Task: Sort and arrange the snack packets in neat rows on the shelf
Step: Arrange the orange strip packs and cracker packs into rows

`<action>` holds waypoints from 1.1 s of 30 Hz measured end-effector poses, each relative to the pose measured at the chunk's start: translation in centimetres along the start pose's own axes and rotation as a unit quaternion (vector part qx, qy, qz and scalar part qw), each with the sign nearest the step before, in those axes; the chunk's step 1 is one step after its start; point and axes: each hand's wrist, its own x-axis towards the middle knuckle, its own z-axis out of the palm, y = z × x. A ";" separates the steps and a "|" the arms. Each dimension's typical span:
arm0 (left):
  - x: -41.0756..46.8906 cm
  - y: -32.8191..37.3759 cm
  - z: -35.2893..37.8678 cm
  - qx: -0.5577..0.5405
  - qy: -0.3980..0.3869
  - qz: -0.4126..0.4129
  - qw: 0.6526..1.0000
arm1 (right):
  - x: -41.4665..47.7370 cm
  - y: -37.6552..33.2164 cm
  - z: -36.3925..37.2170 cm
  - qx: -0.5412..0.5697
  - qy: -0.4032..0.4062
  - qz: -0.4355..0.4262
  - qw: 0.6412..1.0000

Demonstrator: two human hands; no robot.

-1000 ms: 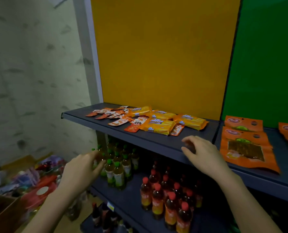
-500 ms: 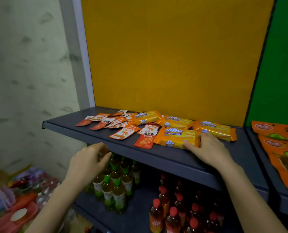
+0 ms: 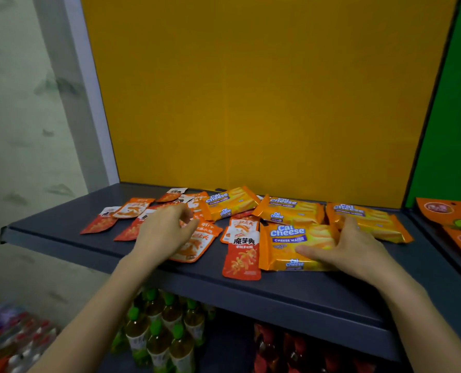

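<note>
Snack packets lie scattered on a dark grey shelf (image 3: 318, 294). My right hand (image 3: 355, 249) grips the right side of the nearest yellow Cal Cheese wafer pack (image 3: 291, 243), thumb on its front, fingers over its far edge. Three more wafer packs lie behind it: one (image 3: 229, 203), one (image 3: 291, 210) and one (image 3: 369, 219). My left hand (image 3: 164, 232) hovers with curled fingers over small orange-red sachets (image 3: 197, 243), seemingly touching them. A red sachet with Chinese lettering (image 3: 241, 254) lies between my hands. More sachets (image 3: 128, 211) spread to the left.
A yellow back panel (image 3: 250, 90) closes the shelf; a green panel (image 3: 455, 103) starts at the right, with large orange pouches (image 3: 449, 211) below it. Green-capped bottles (image 3: 159, 332) and red bottles (image 3: 291, 351) stand on the lower shelf. A grey post (image 3: 73, 90) bounds the left.
My left hand rose from below the shelf edge onto the sachets. My right hand moved onto the front wafer pack and closed on it. The view came closer to the shelf.
</note>
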 end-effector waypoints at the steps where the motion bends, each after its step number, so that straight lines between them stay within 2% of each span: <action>1: 1.2 0.0 0.4 0.001 -0.016 -0.010 1.000 | 0.0 0.1 0.0 0.011 -0.003 0.001 1.000; 7: 7.3 0.2 2.8 0.041 -0.127 -0.063 0.989 | 0.2 0.2 -0.4 0.078 -0.022 0.007 0.997; 10: 9.0 0.1 3.6 -0.030 -0.180 -0.109 0.977 | 0.0 0.4 -0.6 0.128 -0.010 0.009 0.992; 16: 11.4 -0.3 5.6 -0.127 -0.235 -0.143 0.953 | -0.4 0.3 -0.4 0.184 -0.001 0.034 0.982; 25: 12.2 0.4 6.7 -0.310 -0.159 -0.171 0.922 | -0.4 0.2 0.0 0.215 -0.006 0.030 0.976; 28: 12.3 0.6 6.6 -0.433 -0.153 -0.169 0.872 | -0.3 0.1 0.1 0.224 0.014 0.029 0.974; 33: 12.6 0.8 5.8 -0.528 -0.169 -0.177 0.813 | -0.5 -0.6 0.4 0.269 0.067 0.063 0.959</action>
